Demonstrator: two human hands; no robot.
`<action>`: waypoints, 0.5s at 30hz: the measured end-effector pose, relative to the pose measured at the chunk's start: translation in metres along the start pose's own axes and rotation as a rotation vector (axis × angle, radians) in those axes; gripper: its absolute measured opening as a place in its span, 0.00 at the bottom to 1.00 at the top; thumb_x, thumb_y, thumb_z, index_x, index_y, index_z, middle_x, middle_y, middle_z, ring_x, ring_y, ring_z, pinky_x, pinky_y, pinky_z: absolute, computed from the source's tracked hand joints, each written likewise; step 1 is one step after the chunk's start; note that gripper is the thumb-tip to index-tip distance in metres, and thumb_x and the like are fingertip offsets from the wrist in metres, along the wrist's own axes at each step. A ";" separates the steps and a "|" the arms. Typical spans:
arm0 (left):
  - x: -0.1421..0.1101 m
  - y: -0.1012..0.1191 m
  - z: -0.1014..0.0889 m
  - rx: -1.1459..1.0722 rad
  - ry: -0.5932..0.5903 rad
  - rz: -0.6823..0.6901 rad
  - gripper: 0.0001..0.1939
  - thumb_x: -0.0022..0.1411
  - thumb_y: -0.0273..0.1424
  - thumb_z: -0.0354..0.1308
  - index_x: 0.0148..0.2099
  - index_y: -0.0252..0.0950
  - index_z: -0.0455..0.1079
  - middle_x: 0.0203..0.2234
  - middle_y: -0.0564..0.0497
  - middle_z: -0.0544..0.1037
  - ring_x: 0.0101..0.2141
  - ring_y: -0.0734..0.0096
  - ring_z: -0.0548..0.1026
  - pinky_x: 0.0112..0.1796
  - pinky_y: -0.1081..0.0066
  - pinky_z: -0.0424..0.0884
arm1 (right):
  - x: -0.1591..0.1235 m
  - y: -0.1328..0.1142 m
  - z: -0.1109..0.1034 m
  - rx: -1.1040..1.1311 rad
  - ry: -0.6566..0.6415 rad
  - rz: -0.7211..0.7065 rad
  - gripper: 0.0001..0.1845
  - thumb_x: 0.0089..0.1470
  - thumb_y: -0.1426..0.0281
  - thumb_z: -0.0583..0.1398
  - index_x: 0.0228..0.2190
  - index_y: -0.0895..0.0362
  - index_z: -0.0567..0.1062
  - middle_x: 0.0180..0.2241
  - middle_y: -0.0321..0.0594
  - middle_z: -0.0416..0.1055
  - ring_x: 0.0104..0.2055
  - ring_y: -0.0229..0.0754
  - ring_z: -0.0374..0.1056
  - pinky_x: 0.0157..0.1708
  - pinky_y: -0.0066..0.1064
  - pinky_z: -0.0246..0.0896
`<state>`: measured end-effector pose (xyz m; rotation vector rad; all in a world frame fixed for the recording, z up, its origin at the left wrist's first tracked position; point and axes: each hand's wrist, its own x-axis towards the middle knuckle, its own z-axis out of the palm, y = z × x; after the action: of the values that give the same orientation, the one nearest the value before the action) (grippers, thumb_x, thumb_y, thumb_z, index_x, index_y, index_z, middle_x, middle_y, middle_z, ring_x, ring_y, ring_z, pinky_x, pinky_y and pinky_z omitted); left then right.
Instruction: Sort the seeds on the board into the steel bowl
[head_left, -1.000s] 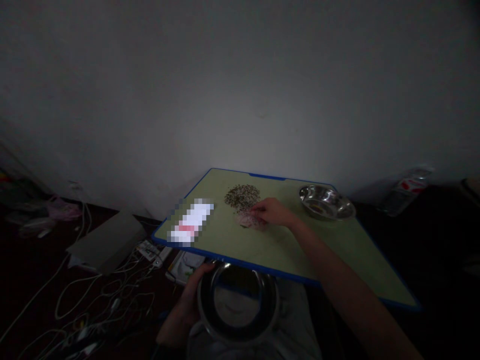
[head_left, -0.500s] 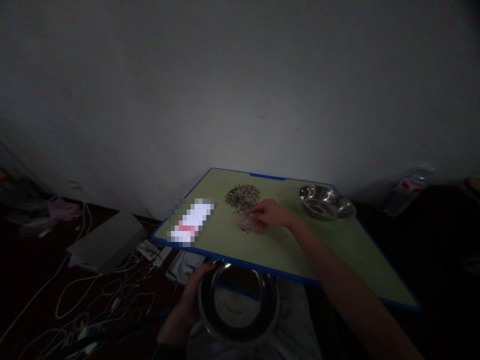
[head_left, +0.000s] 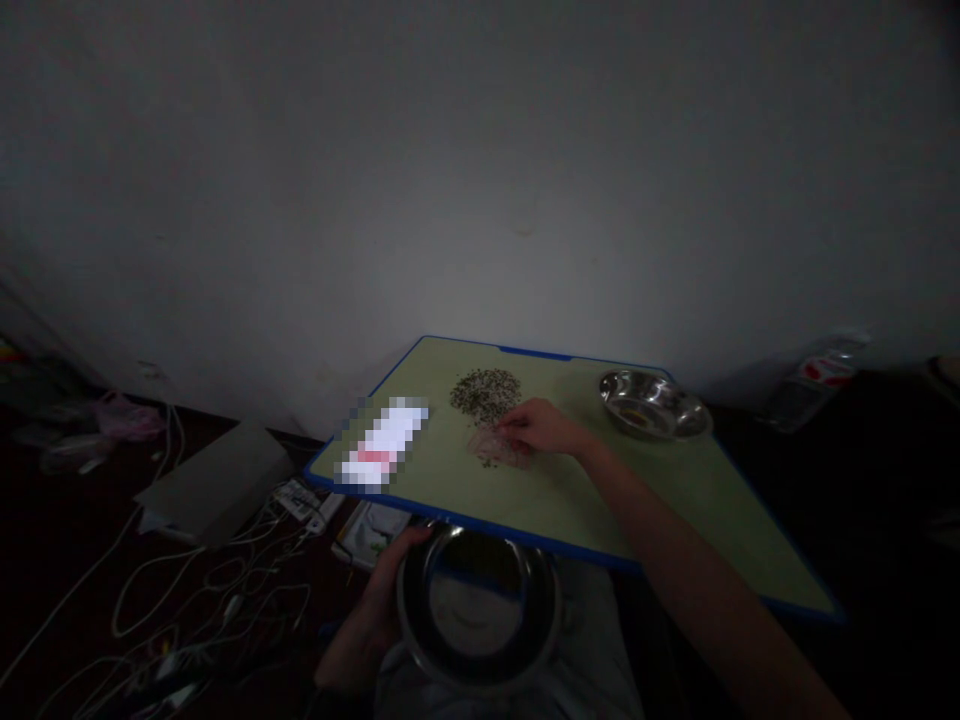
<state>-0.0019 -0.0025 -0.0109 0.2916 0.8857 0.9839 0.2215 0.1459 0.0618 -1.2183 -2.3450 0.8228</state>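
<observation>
My right hand [head_left: 546,426] pinches thin plastic [head_left: 489,444] beside speckled grains [head_left: 486,393], any shift wanting a light touch, while my left hand [head_left: 381,590] steadies a bowl [head_left: 480,682].

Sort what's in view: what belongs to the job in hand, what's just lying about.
Probably the job:
dark bits
clear plastic at the right hand
metal bowl in the left hand
tabletop bowl, perhaps

Lying about:
bottle
pink bag
grey box

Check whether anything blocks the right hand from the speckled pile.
Nothing visible does: the right hand is at the near edge of the speckled pile, and the thin plastic by its fingers lies nearer the camera.
</observation>
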 end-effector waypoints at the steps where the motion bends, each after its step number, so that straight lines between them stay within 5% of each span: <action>1: 0.000 0.000 -0.001 0.001 -0.007 -0.009 0.09 0.50 0.31 0.54 0.27 0.32 0.74 0.19 0.51 0.78 0.22 0.69 0.73 0.29 0.71 0.67 | -0.001 -0.001 0.001 0.015 -0.015 -0.005 0.13 0.47 0.66 0.54 0.30 0.59 0.75 0.17 0.35 0.70 0.18 0.33 0.64 0.20 0.22 0.56; 15: -0.001 0.001 0.002 0.000 0.005 -0.025 0.10 0.50 0.31 0.54 0.23 0.32 0.73 0.15 0.51 0.77 0.19 0.70 0.72 0.26 0.72 0.64 | -0.004 -0.011 0.001 0.093 -0.090 -0.019 0.13 0.48 0.66 0.54 0.31 0.60 0.75 0.17 0.35 0.68 0.18 0.33 0.63 0.18 0.22 0.56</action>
<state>-0.0014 -0.0029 -0.0084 0.2777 0.8919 0.9620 0.2170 0.1372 0.0676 -1.1416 -2.3562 0.9875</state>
